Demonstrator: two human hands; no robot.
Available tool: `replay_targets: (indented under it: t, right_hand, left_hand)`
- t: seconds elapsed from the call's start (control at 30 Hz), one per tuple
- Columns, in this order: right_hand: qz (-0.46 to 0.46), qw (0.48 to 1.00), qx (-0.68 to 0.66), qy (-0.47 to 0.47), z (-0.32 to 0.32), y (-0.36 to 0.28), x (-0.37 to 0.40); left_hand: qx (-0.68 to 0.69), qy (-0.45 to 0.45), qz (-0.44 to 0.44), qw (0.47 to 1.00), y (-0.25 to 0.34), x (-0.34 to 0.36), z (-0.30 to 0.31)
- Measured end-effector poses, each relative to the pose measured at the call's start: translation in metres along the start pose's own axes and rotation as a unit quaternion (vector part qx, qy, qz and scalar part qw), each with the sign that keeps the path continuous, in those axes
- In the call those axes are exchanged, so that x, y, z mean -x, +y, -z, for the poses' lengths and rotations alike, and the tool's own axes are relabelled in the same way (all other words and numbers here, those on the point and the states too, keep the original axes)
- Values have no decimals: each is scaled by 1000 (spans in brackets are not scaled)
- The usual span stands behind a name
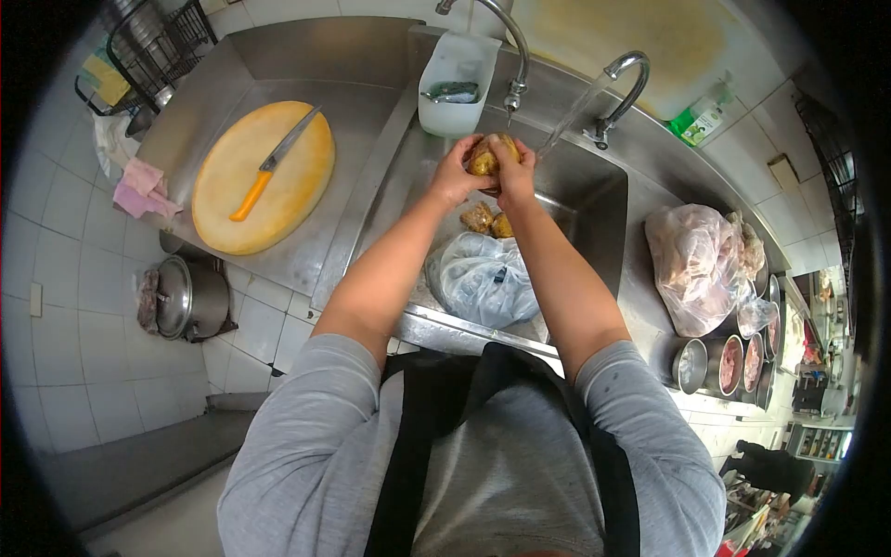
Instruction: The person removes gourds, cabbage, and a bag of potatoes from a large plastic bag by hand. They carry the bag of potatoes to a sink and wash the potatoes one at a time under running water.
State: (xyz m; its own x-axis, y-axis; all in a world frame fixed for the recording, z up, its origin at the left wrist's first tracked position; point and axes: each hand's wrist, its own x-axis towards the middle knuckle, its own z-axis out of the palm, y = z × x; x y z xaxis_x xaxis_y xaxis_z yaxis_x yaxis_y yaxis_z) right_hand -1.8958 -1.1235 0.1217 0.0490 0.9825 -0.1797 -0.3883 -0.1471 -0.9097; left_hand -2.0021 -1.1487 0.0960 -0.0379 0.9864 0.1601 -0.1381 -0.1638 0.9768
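Note:
My left hand (457, 174) and my right hand (513, 172) together hold a brown, lumpy potato (484, 159) over the steel sink (594, 200), just below the left faucet (510, 56). Water streams from the right faucet (624, 79) toward my hands. Two more brown pieces (488, 221) lie in the sink below my hands. A clear plastic bag (483, 278) lies in the sink's near part, under my forearms.
A round yellow cutting board (264, 176) with an orange-handled knife (274, 162) lies on the left counter. A white caddy (455, 84) hangs at the sink. A bag of raw meat (696, 265) and several metal containers (729, 362) sit right. A lidded pot (190, 297) stands on the floor.

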Motion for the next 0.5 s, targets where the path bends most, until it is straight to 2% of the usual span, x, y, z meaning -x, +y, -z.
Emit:
replay_targets:
  t: [0.13,0.2,0.33,0.43,0.5]
  right_hand:
    - [-19,999,42,-29,18,4,-35]
    - [3,998,54,-34,23,1,-35]
    - [85,988,123,-32,34,-6,-31]
    - [94,969,225,33,38,-20,-23]
    - [130,907,391,91,30,-25,-5]
  left_hand:
    - [-14,19,-2,1000,-9,1,-6]
    - [21,45,-8,999,-17,0,-12]
    - [80,37,36,995,-14,-14,-26]
    - [83,51,71,993,-21,-34,-39]
    - [113,78,107,985,-27,-53,-47]
